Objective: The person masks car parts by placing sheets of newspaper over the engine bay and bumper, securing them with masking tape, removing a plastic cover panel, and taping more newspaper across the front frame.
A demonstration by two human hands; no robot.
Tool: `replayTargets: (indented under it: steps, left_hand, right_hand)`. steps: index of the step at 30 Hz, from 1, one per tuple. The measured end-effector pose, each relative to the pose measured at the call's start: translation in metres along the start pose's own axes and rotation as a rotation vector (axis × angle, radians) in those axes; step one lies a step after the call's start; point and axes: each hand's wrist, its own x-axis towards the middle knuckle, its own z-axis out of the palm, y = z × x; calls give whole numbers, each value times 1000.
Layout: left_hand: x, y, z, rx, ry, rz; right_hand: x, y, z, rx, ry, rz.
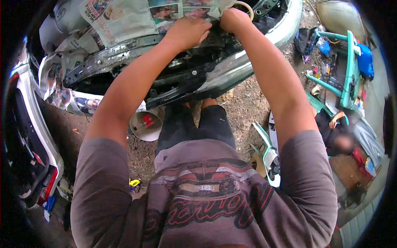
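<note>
Sheets of newspaper lie over the front of a car with its body stripped. My left hand rests at the newspaper's lower edge, fingers loosely stretched and partly blurred. Close to its right, my right hand is closed at the sheet's corner. A roll of masking tape shows behind the right hand, which appears to grip it; the fingertips are hidden. Below both hands runs the bare metal front panel, above the pale bumper.
A round container with a red item stands on the dirt ground by my legs. To the left is another vehicle. At right are a turquoise frame, scattered litter, and another person low down.
</note>
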Motion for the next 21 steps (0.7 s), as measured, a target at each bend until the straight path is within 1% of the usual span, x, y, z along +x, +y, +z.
replayTargets:
  steps: [2, 3, 4, 5, 6, 7, 9, 10, 12, 13, 15, 16, 17, 18, 19, 20, 21]
  left_hand:
    - [9, 1, -1, 27, 41, 28]
    - [12, 1, -2, 54, 82, 47]
    - [15, 0, -3, 54, 86, 47]
    - [16, -1, -4, 147, 48, 50]
    - [17, -1, -4, 238, 9, 54]
    - [17, -1, 0, 235, 12, 55]
    - [17, 2, 11, 158, 94, 62]
    - [18, 1, 15, 158, 99, 66]
    - [21, -3, 22, 195, 137, 121]
    - [24, -3, 18, 198, 138, 129]
    - [26, 1, 2, 126, -23, 109]
    - [27, -2, -5, 129, -28, 116]
    - [26, -7, -14, 63, 1, 93]
    - [24, -13, -23, -2, 28, 69]
    - [13, -14, -43, 55, 110, 32]
    - [-2, -18, -61, 116, 193, -6]
    - [-14, -32, -69, 125, 186, 0]
  right_hand:
    - [-4, -4, -17, -11, -130, -20]
    - [-13, -8, -30, -12, -130, -18]
    - [-19, -8, -39, -25, -79, 26]
    - [-22, -8, -45, -38, -30, 70]
    - [-20, 10, -38, -31, 81, 50]
    - [-26, 16, -54, 0, 117, 125]
    - [-44, 32, -76, 69, 213, 213]
    - [-49, 38, -79, 66, 217, 217]
    - [-58, 47, -81, 155, 305, 201]
    - [-64, 47, -84, 157, 311, 207]
    - [-79, 38, -87, 211, 272, 188]
    - [-87, 37, -86, 233, 320, 184]
    - [-96, 39, -83, 240, 320, 188]
    - [-105, 43, -81, 303, 386, 157]
    - [-114, 44, -79, 368, 452, 126]
    - [-122, 41, -79, 382, 455, 127]
    - [-130, 37, -80, 406, 414, 136]
